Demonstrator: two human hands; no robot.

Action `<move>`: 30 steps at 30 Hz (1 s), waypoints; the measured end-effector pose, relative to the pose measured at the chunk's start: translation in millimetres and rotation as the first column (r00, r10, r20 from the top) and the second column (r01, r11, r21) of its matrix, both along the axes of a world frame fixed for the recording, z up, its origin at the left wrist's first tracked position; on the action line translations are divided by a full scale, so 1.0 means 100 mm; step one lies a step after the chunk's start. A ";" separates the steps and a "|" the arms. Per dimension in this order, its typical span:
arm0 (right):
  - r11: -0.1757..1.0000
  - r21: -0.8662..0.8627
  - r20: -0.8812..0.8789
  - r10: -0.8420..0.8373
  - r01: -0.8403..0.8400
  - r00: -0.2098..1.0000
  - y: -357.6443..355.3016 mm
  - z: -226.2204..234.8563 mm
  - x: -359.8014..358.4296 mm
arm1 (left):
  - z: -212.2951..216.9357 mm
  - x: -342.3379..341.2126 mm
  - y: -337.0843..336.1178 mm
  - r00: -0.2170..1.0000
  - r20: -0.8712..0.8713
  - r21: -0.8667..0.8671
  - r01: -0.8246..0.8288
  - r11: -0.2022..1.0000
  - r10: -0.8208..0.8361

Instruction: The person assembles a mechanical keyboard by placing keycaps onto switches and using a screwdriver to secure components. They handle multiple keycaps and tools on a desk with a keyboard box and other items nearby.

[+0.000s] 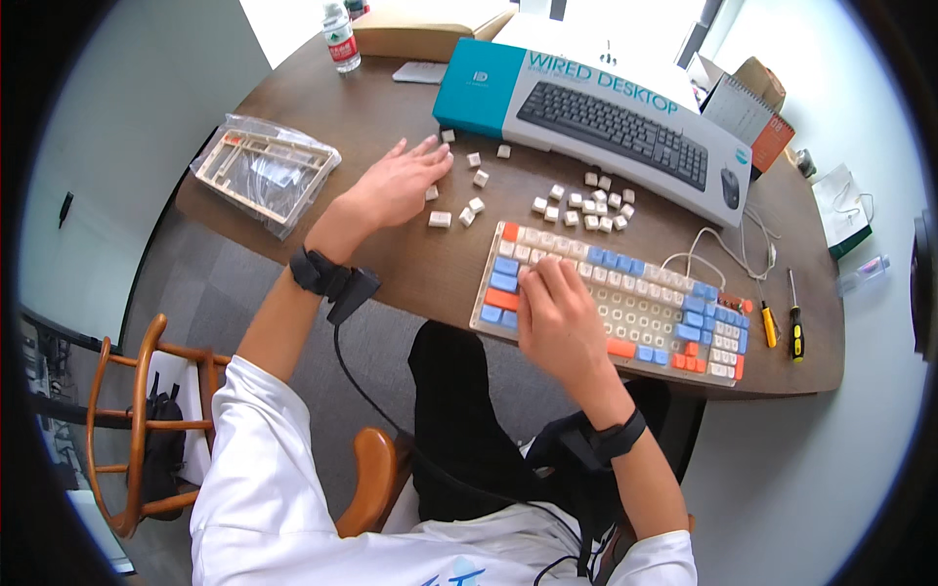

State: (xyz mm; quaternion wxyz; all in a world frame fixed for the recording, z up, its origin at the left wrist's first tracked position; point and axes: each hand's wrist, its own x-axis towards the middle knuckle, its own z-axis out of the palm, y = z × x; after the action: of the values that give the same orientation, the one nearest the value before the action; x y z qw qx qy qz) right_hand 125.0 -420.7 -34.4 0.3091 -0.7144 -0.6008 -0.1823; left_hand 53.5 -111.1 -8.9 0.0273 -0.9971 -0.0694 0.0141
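Note:
A keyboard (640, 310) with white, blue and orange keycaps lies near the table's front edge; its middle rows show bare switches. Over its left part is my right hand (562, 322), fingers drawn together and pointing down at the keys; what sits between the fingertips is hidden. My left hand (399, 184) is stretched out flat, fingers apart, among loose white keycaps to the left. One keycap (432, 193) shows just beside its palm, another (448, 136) just past its fingertips. More loose keycaps (574, 218) lie in a cluster behind the keyboard.
A keyboard box (606, 127) stands along the back. At the left lies a bagged keyboard frame (269, 171), with a water bottle (340, 39) behind it. A yellow screwdriver (769, 325) and a black-and-yellow screwdriver (796, 332) lie at the right, near a white cable (747, 256).

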 end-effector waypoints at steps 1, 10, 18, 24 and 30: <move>1.000 -0.012 -0.006 0.002 -0.002 1.000 -0.01 0.00 0.01 | -0.01 -0.02 0.01 0.999 0.033 0.033 0.021 0.999 -0.022; 0.999 -0.023 0.022 -0.027 0.028 0.999 0.00 -0.06 0.01 | 0.07 -0.39 -0.16 0.921 0.384 -0.184 0.011 0.983 0.062; 0.999 -0.021 0.021 -0.026 0.026 0.999 -0.01 -0.06 0.00 | -0.33 -0.68 -0.82 0.762 0.625 -0.349 0.079 0.934 0.169; 1.000 -0.016 0.027 -0.025 0.026 0.999 -0.01 -0.05 0.00 | -0.51 -0.67 -1.11 0.801 0.589 -0.285 0.080 0.955 0.109; 1.000 0.000 0.032 -0.022 0.022 0.999 0.00 -0.05 0.00 | -0.50 -0.64 -1.13 0.870 0.493 -0.068 0.029 0.997 0.008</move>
State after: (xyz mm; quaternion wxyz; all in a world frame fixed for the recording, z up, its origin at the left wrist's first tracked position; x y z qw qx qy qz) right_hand 124.9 -421.0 -39.4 0.2974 -0.7180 -0.5976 -0.1970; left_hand -10.9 -224.3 -58.6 -0.0277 -0.9685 -0.0680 -0.2381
